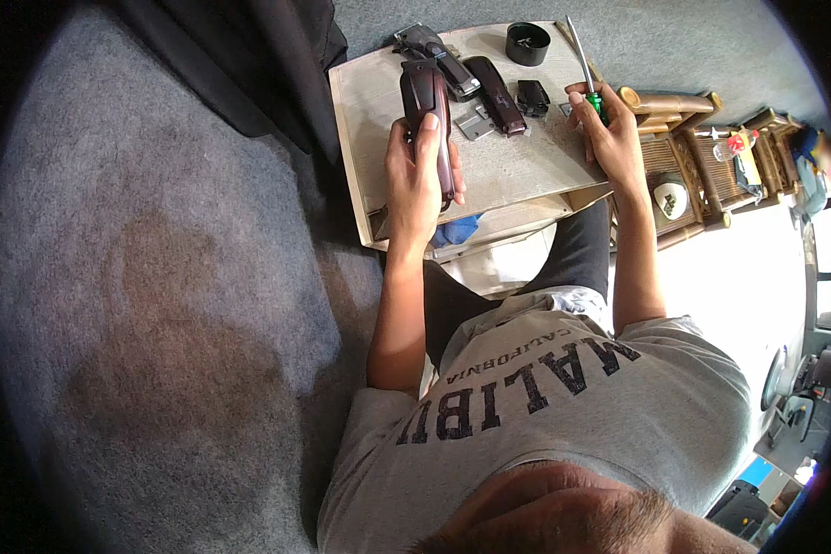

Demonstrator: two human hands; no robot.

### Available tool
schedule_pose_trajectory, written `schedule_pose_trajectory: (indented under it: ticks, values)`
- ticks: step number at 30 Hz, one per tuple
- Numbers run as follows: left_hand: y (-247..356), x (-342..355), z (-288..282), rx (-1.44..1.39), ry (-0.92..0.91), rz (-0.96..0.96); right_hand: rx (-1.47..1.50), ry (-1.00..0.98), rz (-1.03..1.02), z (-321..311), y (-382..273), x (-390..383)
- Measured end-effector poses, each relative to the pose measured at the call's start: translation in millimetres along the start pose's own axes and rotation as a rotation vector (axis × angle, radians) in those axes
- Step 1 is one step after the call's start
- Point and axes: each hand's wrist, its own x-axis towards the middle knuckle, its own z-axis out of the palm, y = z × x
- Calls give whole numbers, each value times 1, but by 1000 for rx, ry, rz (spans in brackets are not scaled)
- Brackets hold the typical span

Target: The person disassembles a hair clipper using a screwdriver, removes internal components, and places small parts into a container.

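My left hand [417, 175] is closed around a dark maroon hair clipper [426, 92], held upright above the left part of the small table [517, 171]. In my right hand [609, 129], at the table's right edge, is a screwdriver [582, 60] with a green handle, its shaft pointing up and away. Between the hands lie a maroon clipper housing [496, 95], a flat silver metal plate [476, 124] and a small black part [533, 97]. Behind the held clipper rests another clipper body [438, 60], black and silver. A round black cup [527, 43] with small pieces inside stands at the far edge.
Dark curtain cloth [267, 65] hangs at the table's left. Beyond my right arm are bamboo chairs [679, 152], one bearing a white and dark cap [670, 197]. Blue cloth [459, 229] shows in the opening below the tabletop. Grey textured wall or carpet surface [166, 258] fills the left side.
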Motion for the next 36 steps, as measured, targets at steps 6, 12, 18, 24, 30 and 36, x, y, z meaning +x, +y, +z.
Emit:
schedule_pose_trajectory:
  ticks: [6, 12, 18, 24, 30, 36]
  values:
    - [4, -1, 3, 15, 17, -29, 27, -19, 14, -2, 1, 2]
    - [4, -1, 1, 34, 30, -7, 26, -70, -34, -1, -2, 1]
    - [2, 0, 1, 30, 45, -17, 75, -80, -52, -5, -3, -1]
    - [3, -1, 0, 30, 54, -29, 54, -93, 28, -7, -11, -6]
    - [3, -2, 0, 9, 58, -26, 62, -133, -43, -11, -12, -6]
    - [0, -2, 1, 13, 44, -8, 54, -155, -40, -15, -13, -7]
